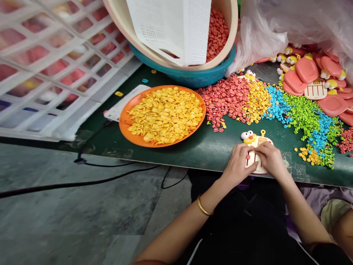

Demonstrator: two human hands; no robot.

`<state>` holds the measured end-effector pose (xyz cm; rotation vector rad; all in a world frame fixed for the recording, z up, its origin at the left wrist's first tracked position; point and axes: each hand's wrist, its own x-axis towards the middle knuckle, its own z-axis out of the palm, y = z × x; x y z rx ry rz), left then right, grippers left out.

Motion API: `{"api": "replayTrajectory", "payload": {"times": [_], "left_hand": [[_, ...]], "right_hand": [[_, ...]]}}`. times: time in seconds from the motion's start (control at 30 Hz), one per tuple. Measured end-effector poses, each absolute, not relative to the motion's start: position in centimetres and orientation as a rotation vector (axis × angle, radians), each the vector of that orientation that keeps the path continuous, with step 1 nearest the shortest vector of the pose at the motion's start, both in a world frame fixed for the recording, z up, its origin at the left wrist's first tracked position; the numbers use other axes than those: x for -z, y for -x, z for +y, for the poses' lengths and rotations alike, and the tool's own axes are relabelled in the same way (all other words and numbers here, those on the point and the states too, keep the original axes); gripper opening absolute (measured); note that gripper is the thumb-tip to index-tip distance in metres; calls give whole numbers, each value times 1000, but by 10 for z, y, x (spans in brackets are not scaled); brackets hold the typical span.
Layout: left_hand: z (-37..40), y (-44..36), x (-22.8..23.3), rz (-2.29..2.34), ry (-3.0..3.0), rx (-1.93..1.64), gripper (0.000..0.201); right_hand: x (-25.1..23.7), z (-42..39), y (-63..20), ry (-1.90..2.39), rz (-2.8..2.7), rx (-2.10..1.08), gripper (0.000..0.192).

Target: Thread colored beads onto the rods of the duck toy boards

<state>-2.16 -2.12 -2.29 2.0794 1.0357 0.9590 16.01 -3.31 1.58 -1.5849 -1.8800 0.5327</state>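
A cream toy panel (263, 166) with red slots lies on the green table edge in front of me. A yellow duck-like head (249, 137) with bulging white eyes tops it, and a small yellow loop sticks up beside the head. My left hand (236, 164) grips the panel from its left side, the thumb lying across the front. A small red piece (248, 157) sits on a slot by these fingers. My right hand (271, 159) is curled over the upper right of the panel, fingertips pressed together; whatever is between them is hidden.
An orange plate (125, 137) heaped with yellow pieces stands left. Behind are red (223, 97), yellow (257, 101), blue (277, 105) and green piles (300, 110), coral toy panels (307, 70), and a teal basin (190, 79) under a cream tub. White crates (95, 94) rise at left.
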Motion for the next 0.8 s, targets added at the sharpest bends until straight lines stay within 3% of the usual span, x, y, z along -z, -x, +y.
{"api": "replayTrajectory", "payload": {"times": [0.13,0.3,0.47,0.67,0.8], "left_hand": [[-24,20,22,1076,-2124,-956,60],[-29,16,23,1145,-2323,-869,47],[-29,16,20,1090,-2373,-955,62],[-30,15,15,1110,-2262,-1010,38],[-29,16,19,1128,-2241,-1063,39]], "right_hand": [[-24,21,-137,1547,-1811,-523,21],[-40,83,-85,1542,-2217,-480,15],[-36,91,-43,1491,-2398,-522,15],[-41,98,-66,1571,-2676,-437,29],[-53,73,-118,1498,-2346,-409,30]]}}
